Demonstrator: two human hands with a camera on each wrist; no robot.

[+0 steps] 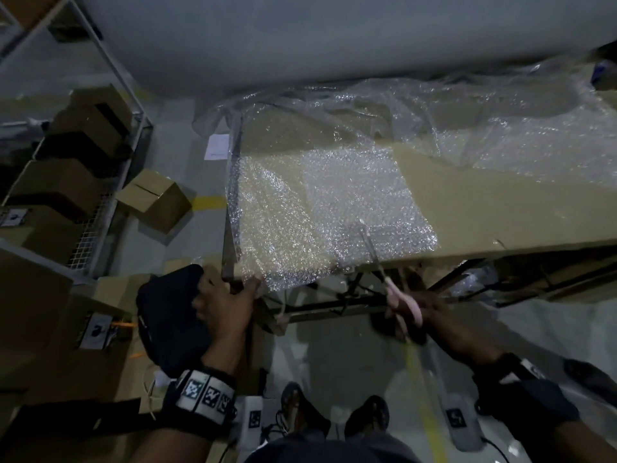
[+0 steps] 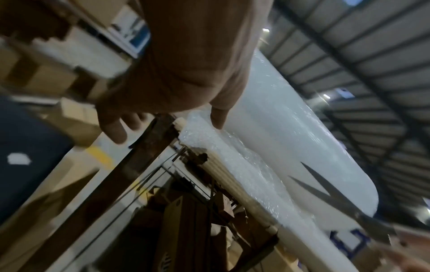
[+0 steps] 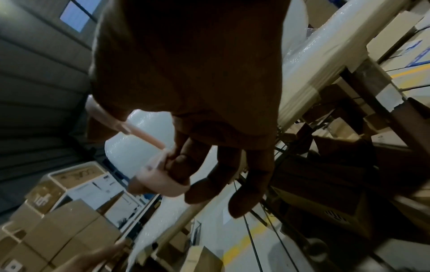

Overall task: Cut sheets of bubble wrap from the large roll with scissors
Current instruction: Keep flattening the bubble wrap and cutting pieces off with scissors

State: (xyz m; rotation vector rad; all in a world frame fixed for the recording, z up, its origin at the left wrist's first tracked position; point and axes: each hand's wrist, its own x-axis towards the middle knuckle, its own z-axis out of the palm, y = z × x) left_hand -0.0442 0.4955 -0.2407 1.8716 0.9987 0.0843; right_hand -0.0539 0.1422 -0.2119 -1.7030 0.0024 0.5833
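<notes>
Bubble wrap: clear sheet spread flat over the near left end of the surface, its near edge hanging just past the surface's front edge; more of it lies crumpled farther back and to the right, running toward the roll.
Roll: very large, white, lying across the far side of the surface; it fills the top of the head view and shows as a pale cylinder in the left wrist view.
Scissors: metal blades, pink handles; blades parted in a narrow V and pointing away from the person, over the sheet's near edge toward its right side. Whether the blades touch the wrap cannot be told.
Right hand: fingers curled through the pink handle loops, gripping the scissors; blurred in the head view.
Left hand: at the near left corner of the surface, fingers straight and loosely spread, thumb tip at the sheet's corner; whether it presses the wrap cannot be told.
Surface: tan top on a dark metal frame.
Cardboard box: on the floor left of the surface.
Shelving: metal rack at far left, loaded with brown boxes.
Floor: grey, with yellow line markings.
</notes>
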